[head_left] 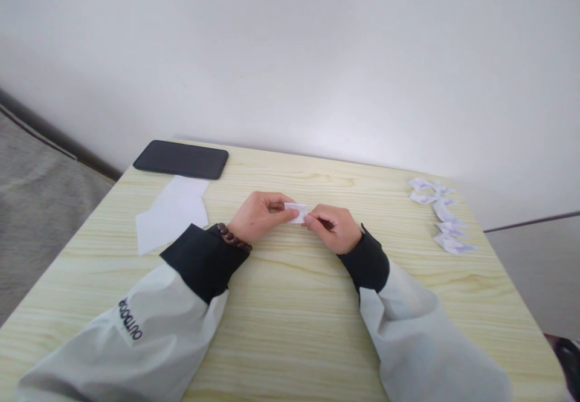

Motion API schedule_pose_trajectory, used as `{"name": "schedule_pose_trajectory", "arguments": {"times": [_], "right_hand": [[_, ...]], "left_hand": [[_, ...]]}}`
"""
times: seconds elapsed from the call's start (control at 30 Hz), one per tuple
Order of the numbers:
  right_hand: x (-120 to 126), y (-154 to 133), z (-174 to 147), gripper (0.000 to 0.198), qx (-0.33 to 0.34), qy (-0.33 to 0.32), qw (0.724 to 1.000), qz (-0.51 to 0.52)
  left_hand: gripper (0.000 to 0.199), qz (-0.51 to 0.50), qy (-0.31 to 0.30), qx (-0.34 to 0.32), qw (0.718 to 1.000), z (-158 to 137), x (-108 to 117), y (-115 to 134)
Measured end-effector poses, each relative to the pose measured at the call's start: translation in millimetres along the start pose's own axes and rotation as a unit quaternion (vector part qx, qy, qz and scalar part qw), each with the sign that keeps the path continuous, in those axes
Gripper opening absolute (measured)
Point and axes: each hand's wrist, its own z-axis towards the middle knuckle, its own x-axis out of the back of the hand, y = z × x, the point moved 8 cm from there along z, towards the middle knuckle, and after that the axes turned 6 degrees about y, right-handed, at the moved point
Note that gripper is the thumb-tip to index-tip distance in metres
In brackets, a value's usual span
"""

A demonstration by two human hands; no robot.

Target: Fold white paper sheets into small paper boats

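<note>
A small folded piece of white paper (296,213) is held just above the middle of the table, between my two hands. My left hand (260,216) pinches its left side, the thumb lying across the front. At the right edge, the thumb and fingertips of my right hand (334,226) close on the same paper. The fingers cover both of its ends, so its full shape is hidden. A string of dark beads (233,238) circles my left wrist.
Loose white paper sheets (170,214) lie at the left, beside a dark phone (182,159). Several small folded paper pieces (448,226) sit in a group at the right. The wooden table (290,329) meets a white wall (290,57) at its far edge.
</note>
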Motion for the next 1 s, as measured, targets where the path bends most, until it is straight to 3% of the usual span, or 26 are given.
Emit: {"name": "schedule_pose_trajectory", "arguments": {"times": [0.27,0.53,0.77,1.0], "right_hand": [[2.5,-6.1,0.7,0.022,0.035,0.035,0.998,-0.026],[1.2,-7.7,1.4,0.023,0.036,0.012,0.999,0.020],[3.3,-5.1,1.8,0.025,0.013,0.024,0.999,0.020],[0.3,-3.6,2.1,0.019,0.010,0.011,0.999,0.036]], "left_hand": [[0.034,0.038,-0.067,0.015,0.997,-3.8,-6.9,3.6],[0.036,0.048,-0.078,-0.007,0.996,-3.7,-8.0,5.6],[0.032,-0.029,-0.060,0.003,0.998,-1.8,-9.4,3.6],[0.032,0.009,-0.054,-0.016,0.998,-2.5,-9.1,5.3]]}}
